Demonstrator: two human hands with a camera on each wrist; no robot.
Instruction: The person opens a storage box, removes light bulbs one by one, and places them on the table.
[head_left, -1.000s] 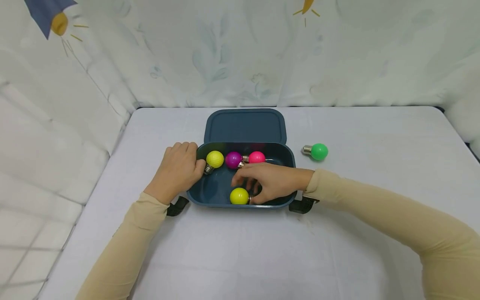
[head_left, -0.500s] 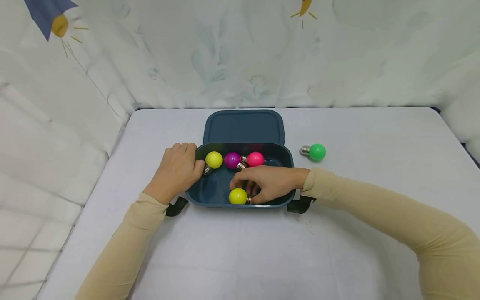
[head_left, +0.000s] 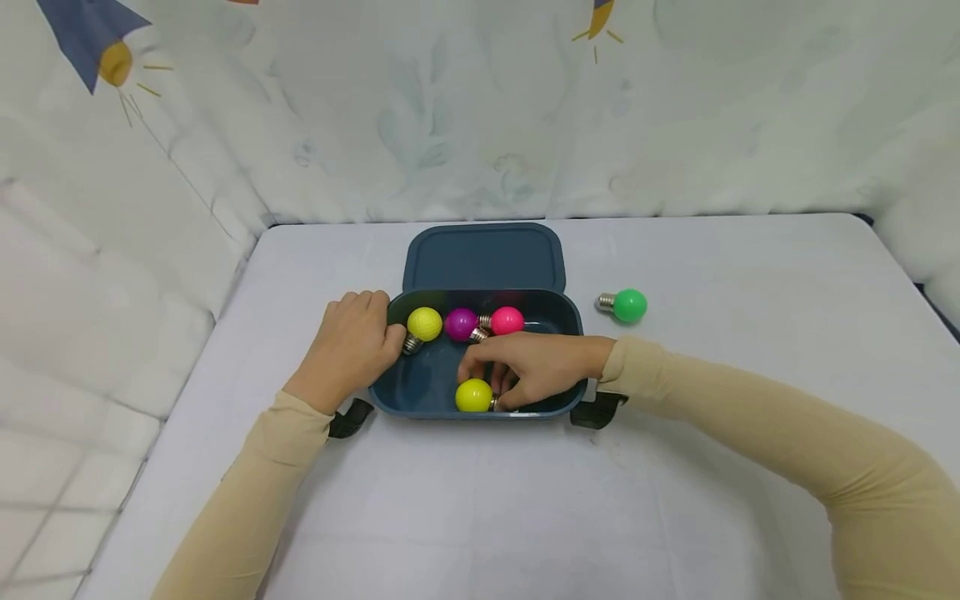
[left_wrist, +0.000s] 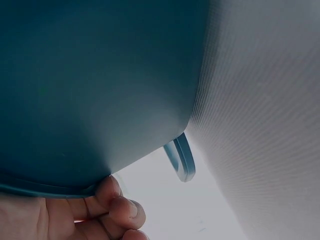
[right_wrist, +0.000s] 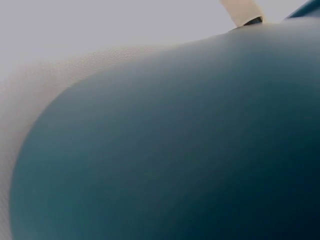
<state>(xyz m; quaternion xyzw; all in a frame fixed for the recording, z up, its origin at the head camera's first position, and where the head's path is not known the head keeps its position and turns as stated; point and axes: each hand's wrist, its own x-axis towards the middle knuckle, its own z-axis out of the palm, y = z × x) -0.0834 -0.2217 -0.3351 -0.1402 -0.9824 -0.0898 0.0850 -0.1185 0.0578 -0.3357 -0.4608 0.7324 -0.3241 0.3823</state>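
A dark blue box [head_left: 429, 385] stands on the table, its lid folded back. At its left end, my left hand [head_left: 351, 346] grips the rim. In the left wrist view, curled fingers [left_wrist: 122, 212] show beneath the box's edge. My right hand [head_left: 536, 364] reaches inside and pinches a smooth yellow light bulb [head_left: 474, 396] near its metal base, by the front wall; the fingers partly hide that base. Along the back lie a dimpled yellow bulb [head_left: 424, 324], a purple bulb [head_left: 461, 324] and a pink bulb [head_left: 507, 321]. The right wrist view shows mostly box wall [right_wrist: 150, 140].
A green bulb [head_left: 629, 306] lies on the white table [head_left: 480, 500] to the right of the box. The lid [head_left: 483, 258] rests behind the box. Patterned white cloth [head_left: 480, 108] hangs along the back and left side.
The head view has shifted slightly. My right hand's fingers have drawn a little closer to the smooth yellow bulb; the left hand keeps its grip on the rim.
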